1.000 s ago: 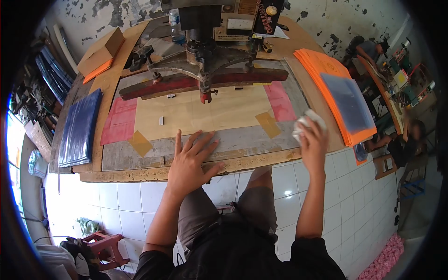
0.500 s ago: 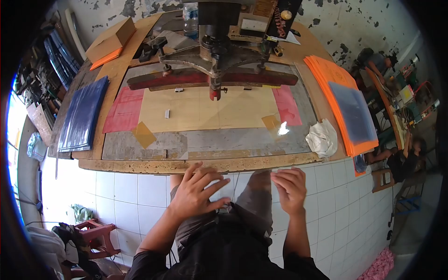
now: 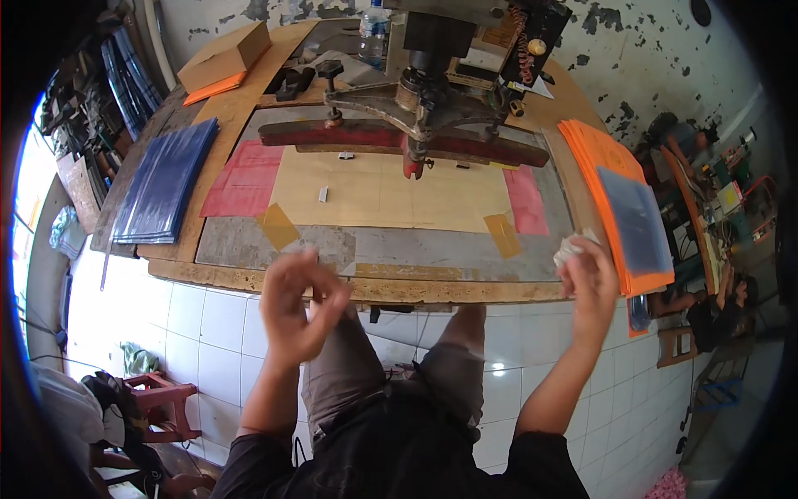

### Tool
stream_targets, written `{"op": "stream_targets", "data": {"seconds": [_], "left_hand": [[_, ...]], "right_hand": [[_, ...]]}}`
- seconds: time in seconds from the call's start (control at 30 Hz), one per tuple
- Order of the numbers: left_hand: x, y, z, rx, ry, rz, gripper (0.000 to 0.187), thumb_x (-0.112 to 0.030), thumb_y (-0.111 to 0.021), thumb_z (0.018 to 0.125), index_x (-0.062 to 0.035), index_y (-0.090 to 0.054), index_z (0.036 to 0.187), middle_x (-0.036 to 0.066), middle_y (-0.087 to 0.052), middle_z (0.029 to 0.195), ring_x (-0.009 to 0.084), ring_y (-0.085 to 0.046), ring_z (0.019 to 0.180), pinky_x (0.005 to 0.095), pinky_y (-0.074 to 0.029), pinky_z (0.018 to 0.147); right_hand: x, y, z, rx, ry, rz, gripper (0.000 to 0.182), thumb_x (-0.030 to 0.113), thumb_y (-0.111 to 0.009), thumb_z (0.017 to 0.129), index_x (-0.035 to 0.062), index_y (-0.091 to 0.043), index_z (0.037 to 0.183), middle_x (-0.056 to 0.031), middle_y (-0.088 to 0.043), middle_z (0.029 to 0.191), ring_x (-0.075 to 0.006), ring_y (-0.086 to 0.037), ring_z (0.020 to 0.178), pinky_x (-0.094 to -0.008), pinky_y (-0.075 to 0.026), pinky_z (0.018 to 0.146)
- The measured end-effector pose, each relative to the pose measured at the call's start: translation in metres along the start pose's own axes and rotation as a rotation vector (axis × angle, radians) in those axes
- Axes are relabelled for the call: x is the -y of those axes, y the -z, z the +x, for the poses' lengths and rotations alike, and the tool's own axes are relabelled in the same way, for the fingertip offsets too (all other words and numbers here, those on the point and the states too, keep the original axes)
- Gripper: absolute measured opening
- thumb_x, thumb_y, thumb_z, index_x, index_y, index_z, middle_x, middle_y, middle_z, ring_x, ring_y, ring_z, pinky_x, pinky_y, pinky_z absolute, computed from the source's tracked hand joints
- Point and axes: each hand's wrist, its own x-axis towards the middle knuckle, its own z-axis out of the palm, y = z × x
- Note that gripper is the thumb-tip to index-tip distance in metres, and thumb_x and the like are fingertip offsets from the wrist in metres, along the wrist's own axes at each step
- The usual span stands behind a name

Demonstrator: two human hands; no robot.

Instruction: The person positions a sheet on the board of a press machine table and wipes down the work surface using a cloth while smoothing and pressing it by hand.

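Observation:
My left hand [image 3: 298, 308] is in front of the table's near edge, fingers loosely curved and apart, blurred, with nothing visible in it. My right hand [image 3: 592, 279] has its fingers bent round a crumpled white cloth [image 3: 569, 249] at the table's right front corner; the hand hides much of the cloth. Beyond my hands, a cream sheet [image 3: 391, 195] with pink ends lies on the grey plate [image 3: 399, 249] under the red bar [image 3: 332, 135] of a press. Brown tape pieces [image 3: 278, 228] sit at the sheet's near corners.
Blue plastic sheets [image 3: 162, 183] are stacked at the left. Orange sheets [image 3: 586, 154] with a clear blue-tinted stack [image 3: 636, 220] lie at the right. A cardboard box [image 3: 220, 62] and a bottle [image 3: 373, 37] stand behind. Other people [image 3: 715, 308] are at the far right.
My right hand has moved right and up onto the white cloth, which looks more bunched. My left hand has shifted left, its fingers more curled. The view has shifted slightly.

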Motion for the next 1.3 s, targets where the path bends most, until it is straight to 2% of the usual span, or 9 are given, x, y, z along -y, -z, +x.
{"op": "stream_targets", "data": {"seconds": [0.2,0.23,0.37,0.5,0.7,0.8,0.9,1.03,1.3], "left_hand": [[0.049,-0.016,0.041,0.147,0.083,0.688,0.062,-0.009,-0.083,0.096,-0.0085,-0.061,0.154,0.010,-0.076,0.121,0.0280,-0.073,0.107,0.0416,-0.056,0.097],[0.055,-0.018,0.042,0.173,-0.048,0.864,0.061,-0.018,-0.083,0.095,-0.0122,-0.063,0.153,0.013,-0.072,0.136,0.0353,-0.067,0.127,0.0519,-0.048,0.112],[0.052,-0.015,0.028,0.263,-0.153,0.964,0.051,-0.026,-0.083,0.096,-0.0132,-0.071,0.144,0.009,-0.068,0.150,0.0326,-0.061,0.143,0.0563,-0.040,0.124],[0.049,-0.007,0.013,0.603,-0.188,0.947,0.045,-0.037,-0.081,0.100,-0.0154,-0.076,0.138,0.003,-0.070,0.151,0.0313,-0.060,0.146,0.0567,-0.039,0.126],[0.051,-0.024,0.000,0.541,-0.196,1.123,0.052,-0.044,-0.076,0.104,-0.0152,-0.073,0.147,0.004,-0.064,0.163,0.0319,-0.051,0.156,0.0653,-0.025,0.135],[0.055,-0.037,-0.004,0.507,-0.128,1.098,0.053,-0.040,-0.077,0.103,-0.0181,-0.072,0.151,0.002,-0.062,0.165,0.0318,-0.048,0.158,0.0669,-0.016,0.138],[0.057,-0.051,-0.007,0.485,-0.105,1.072,0.053,-0.039,-0.077,0.102,-0.0168,-0.072,0.150,0.003,-0.061,0.166,0.0330,-0.048,0.158,0.0678,-0.015,0.138],[0.061,-0.071,-0.007,0.490,-0.078,1.028,0.060,-0.042,-0.080,0.100,-0.0130,-0.069,0.152,0.004,-0.059,0.168,0.0343,-0.047,0.160,0.0689,-0.013,0.138],[0.057,-0.065,-0.007,0.383,0.040,1.089,0.092,-0.053,-0.089,0.090,-0.0091,-0.055,0.164,0.013,-0.042,0.180,0.0371,-0.034,0.168,0.0704,-0.009,0.138]], "right_hand": [[-0.070,-0.033,0.050,0.018,0.081,-0.478,0.049,0.007,-0.075,0.106,0.0058,-0.063,0.153,-0.0116,-0.077,0.111,-0.0204,-0.071,0.090,-0.0370,-0.059,0.082],[-0.066,-0.036,0.046,0.005,0.097,-0.589,0.055,0.009,-0.078,0.103,0.0095,-0.063,0.156,-0.0132,-0.074,0.129,-0.0286,-0.072,0.114,-0.0458,-0.055,0.105],[-0.090,-0.002,0.034,-0.046,0.224,-0.896,0.064,0.024,-0.081,0.103,0.0167,-0.060,0.163,-0.0140,-0.062,0.157,-0.0363,-0.052,0.153,-0.0572,-0.031,0.132],[-0.115,0.050,0.026,-0.131,0.167,-1.322,0.068,0.042,-0.077,0.105,0.0210,-0.058,0.167,-0.0176,-0.050,0.169,-0.0420,-0.041,0.162,-0.0609,-0.026,0.136],[-0.134,0.095,0.040,0.005,0.000,-0.858,0.058,0.035,-0.071,0.112,0.0136,-0.059,0.164,-0.0209,-0.060,0.160,-0.0401,-0.053,0.154,-0.0494,-0.040,0.129],[-0.137,0.094,0.046,-0.195,0.103,-0.752,0.051,0.029,-0.068,0.115,0.0045,-0.061,0.159,-0.0215,-0.069,0.148,-0.0373,-0.063,0.143,-0.0439,-0.047,0.122],[-0.088,0.029,0.020,-0.206,-0.051,-0.493,0.048,0.022,-0.074,0.111,0.0021,-0.065,0.153,-0.0208,-0.070,0.145,-0.0356,-0.064,0.140,-0.0489,-0.051,0.117],[-0.055,-0.090,-0.045,0.431,0.540,-0.782,0.062,0.019,-0.088,0.095,0.0139,-0.068,0.154,-0.0172,-0.058,0.162,-0.0415,-0.054,0.152,-0.0581,-0.045,0.123],[-0.100,-0.074,0.017,0.082,0.282,-0.913,0.052,0.024,-0.076,0.105,0.0165,-0.067,0.156,-0.0246,-0.054,0.165,-0.0476,-0.052,0.152,-0.0584,-0.043,0.127]]}}
